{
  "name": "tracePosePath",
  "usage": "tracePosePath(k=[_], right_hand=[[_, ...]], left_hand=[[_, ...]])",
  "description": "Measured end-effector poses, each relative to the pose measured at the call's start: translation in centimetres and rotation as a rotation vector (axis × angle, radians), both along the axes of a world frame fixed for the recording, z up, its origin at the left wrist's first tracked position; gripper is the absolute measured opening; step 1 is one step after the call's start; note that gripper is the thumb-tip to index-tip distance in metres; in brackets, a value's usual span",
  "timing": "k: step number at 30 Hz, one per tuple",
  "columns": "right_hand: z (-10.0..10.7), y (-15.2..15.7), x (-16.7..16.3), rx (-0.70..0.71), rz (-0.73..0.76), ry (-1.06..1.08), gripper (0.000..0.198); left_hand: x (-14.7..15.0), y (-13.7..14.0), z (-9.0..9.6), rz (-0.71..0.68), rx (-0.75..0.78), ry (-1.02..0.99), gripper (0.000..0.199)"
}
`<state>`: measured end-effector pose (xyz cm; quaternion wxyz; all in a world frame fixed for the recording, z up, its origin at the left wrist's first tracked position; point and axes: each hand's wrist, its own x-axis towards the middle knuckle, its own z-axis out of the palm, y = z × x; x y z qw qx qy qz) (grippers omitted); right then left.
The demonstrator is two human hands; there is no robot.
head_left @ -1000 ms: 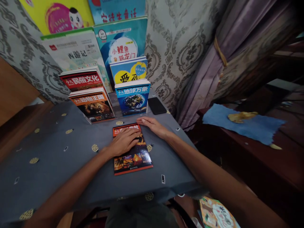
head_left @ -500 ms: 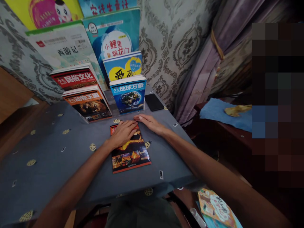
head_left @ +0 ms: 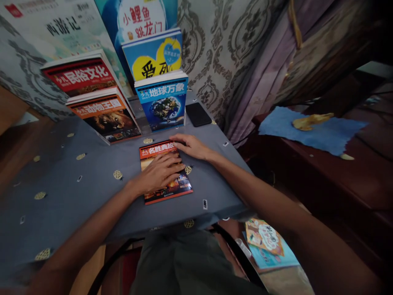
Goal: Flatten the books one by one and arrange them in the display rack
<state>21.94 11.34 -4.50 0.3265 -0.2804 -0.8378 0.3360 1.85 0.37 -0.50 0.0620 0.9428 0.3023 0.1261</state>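
A book (head_left: 181, 186) with a red title band and a dark picture cover lies face up on the cloth-covered table (head_left: 98, 196). My left hand (head_left: 161, 172) rests flat across the middle of its cover, fingers extended, hiding part of the picture. At the book's upper right corner lies my right hand (head_left: 192, 146), its fingers stretched out over the edge by the title. Behind the hands stand a blue book with a globe (head_left: 166, 106) and an orange-titled lion book (head_left: 112, 119).
A black phone (head_left: 198, 114) lies right of the blue book. More upright books, including a red-titled one (head_left: 82, 76) and a yellow-and-blue one (head_left: 156, 57), stand against the patterned wall. A blue cloth (head_left: 276, 125) sits on a dark red surface at right. Other books (head_left: 270, 246) lie below the table.
My left hand has slid down from the top of the cover to its middle, uncovering the title. My right hand stays at the upper right corner. The view has tilted downward.
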Motion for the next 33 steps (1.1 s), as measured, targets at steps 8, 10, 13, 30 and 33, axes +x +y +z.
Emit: tracePosePath(k=[8,10,13,30,33], right_hand=[[0.4,-0.5,0.1,-0.007,-0.007,-0.039,0.039],[0.6,-0.7,0.0,-0.006,-0.014,-0.056,0.039],[0.8,-1.1,0.0,-0.003,-0.021,-0.071,0.039],[2.2,-1.9,0.1,-0.027,-0.137,-0.008,0.051],[2.6,-2.3,0.2,-0.036,-0.166,0.009,0.053]], left_hand=[[0.2,-3.3,1.2,-0.100,-0.099,0.032,0.038],[0.0,-3.5,1.3,-0.108,-0.121,0.036,0.038],[-0.2,-3.1,1.4,-0.136,-0.145,0.039,0.037],[2.3,-1.8,0.3,0.236,0.091,0.166,0.043],[2.9,-1.7,0.2,0.303,0.116,0.156,0.041]])
